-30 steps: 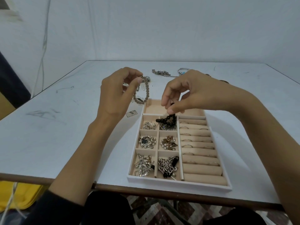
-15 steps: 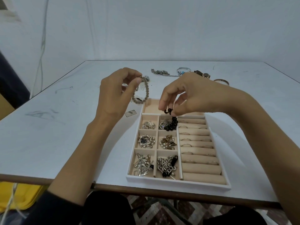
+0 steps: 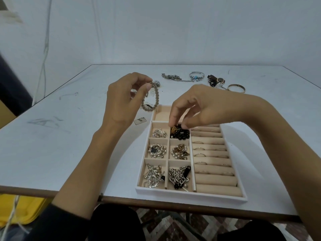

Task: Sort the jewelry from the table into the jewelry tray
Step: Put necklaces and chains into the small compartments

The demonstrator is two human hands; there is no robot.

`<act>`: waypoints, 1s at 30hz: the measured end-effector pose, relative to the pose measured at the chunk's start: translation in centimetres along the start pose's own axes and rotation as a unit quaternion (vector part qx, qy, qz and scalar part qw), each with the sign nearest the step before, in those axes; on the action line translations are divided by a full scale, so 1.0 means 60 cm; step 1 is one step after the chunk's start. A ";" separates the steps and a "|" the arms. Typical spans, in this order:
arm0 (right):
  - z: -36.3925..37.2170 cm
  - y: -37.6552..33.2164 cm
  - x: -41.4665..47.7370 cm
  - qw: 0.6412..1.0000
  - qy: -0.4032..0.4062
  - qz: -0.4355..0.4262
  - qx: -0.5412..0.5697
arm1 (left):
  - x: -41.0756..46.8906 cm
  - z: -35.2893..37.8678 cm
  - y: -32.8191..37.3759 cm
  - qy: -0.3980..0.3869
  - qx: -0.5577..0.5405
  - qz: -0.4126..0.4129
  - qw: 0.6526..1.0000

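The jewelry tray point(image 3: 191, 193) lies near the table's front edge, white-rimmed with beige compartments and ring rolls. My right hand point(image 3: 199, 106) reaches down over its upper middle compartment, fingertips touching the black bead piece point(image 3: 180, 133) that lies there. My left hand point(image 3: 123, 100) is raised left of the tray and pinches a beaded silver bracelet point(image 3: 151, 100) that hangs from thumb and forefinger. Other compartments hold silver and pearl pieces.
At the table's far side lie a silver chain point(image 3: 173, 77), a bangle with blue beads point(image 3: 196, 76), a brown and black piece point(image 3: 216, 80) and a gold bangle point(image 3: 236, 88). A small tag point(image 3: 140, 120) lies left of the tray. A yellow bin point(image 3: 20, 211) is under the table.
My right hand lowered the black bead piece from above the tray into the upper middle compartment. My left hand stayed in place with the bracelet.
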State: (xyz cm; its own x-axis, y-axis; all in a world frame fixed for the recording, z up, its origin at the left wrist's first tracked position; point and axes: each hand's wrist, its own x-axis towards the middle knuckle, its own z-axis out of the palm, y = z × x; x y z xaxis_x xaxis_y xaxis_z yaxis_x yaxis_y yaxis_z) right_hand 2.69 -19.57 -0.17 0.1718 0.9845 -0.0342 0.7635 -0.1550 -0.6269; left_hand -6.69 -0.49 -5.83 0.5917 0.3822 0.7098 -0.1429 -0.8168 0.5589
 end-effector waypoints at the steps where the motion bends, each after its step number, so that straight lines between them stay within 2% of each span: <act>1: -0.005 0.001 -0.003 1.000 0.006 0.000 0.005 | 0.000 0.000 0.000 0.000 0.001 0.000 1.000; 22: 0.013 0.021 0.018 0.998 -0.004 0.045 -0.049 | -0.001 0.000 0.000 0.000 0.003 -0.001 1.000; 30: 0.006 0.024 0.015 0.999 0.021 0.020 -0.025 | -0.001 -0.001 -0.001 0.001 0.007 0.002 1.000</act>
State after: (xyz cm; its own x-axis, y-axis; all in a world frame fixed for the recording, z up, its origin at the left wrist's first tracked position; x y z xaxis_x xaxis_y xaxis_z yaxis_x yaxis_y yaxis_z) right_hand 3.72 -18.89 -1.38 0.2284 0.9732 -0.0250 0.7859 -0.1995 -0.5853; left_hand -6.74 -0.42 -5.89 0.5894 0.3791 0.7134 -0.1349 -0.8245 0.5496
